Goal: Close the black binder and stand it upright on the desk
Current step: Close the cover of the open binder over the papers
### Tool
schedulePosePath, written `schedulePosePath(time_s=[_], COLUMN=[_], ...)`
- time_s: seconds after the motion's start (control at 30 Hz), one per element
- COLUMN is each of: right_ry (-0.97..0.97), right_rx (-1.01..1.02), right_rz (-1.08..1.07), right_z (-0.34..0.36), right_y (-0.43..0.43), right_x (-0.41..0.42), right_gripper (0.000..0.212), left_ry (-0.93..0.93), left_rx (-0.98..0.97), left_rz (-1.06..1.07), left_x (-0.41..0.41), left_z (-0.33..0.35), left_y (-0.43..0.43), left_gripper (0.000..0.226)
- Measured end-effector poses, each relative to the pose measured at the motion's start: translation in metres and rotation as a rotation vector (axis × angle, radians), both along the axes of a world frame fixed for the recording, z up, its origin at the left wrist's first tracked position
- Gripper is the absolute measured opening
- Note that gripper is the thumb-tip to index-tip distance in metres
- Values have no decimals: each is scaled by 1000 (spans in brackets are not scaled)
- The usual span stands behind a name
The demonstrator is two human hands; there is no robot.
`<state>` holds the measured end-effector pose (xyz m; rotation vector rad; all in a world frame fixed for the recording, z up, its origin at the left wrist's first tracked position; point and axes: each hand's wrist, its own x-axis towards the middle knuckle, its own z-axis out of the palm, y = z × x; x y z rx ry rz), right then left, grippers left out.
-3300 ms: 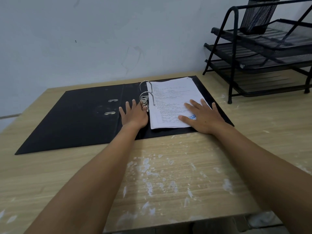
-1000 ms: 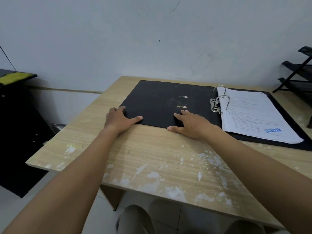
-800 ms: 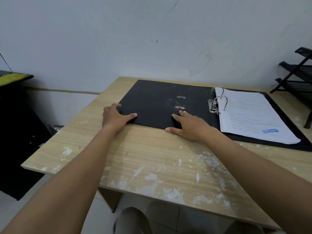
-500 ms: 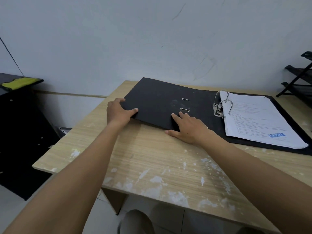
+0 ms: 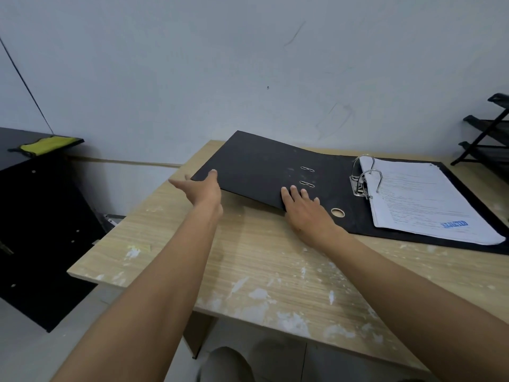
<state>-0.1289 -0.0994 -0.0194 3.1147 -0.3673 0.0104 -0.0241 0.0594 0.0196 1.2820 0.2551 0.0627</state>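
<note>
Black cardboard, scuffed and dusty, makes up the open lever-arch binder (image 5: pixel 275 172), which lies spread across the pale wooden desk (image 5: pixel 275 271) ahead of the person, its long axis running left to right and its metal rings (image 5: pixel 365 176) and stack of white printed sheets (image 5: pixel 421 199) on the right half. Its left cover is tilted up off the desk at the outer edge. Under that raised near-left corner sits the left hand (image 5: pixel 203 188), open, palm up with fingers spread (closest to the free edge). Beside the spine fold, the right hand (image 5: pixel 305 210) lies flat and open, pressing down. The hinge lies to the right, so the cover likely must swing rightward over the paper.
</note>
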Motion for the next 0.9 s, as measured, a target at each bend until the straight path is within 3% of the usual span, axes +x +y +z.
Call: schedulePosePath(time_s=[0.1, 0.17, 0.43, 0.57, 0.77, 0.9], right_ry=[-16, -21, -40, -84, -152, -197], right_rx=[34, 37, 39, 80, 209, 268], right_rz=[5, 9, -6, -64, -178, -222], right_z=[3, 6, 13, 16, 22, 24], right_y=[-1, 0, 1, 5, 9, 6], right_x=[-3, -5, -10, -8, -8, -13], right_gripper=[56, 56, 58, 69, 75, 67], left_ry=[27, 18, 29, -77, -257, -334], left_rx=[-75, -64, -118, -60, 85, 123], left_rz=[-59, -103, -153, -172, -225, -281], left_x=[-8, -15, -21, -24, -36, -45], left_z=[-4, -6, 3, 17, 46, 59], left_y=[-11, -20, -37, -45, -61, -75], left_gripper=[50, 39, 26, 10, 16, 16])
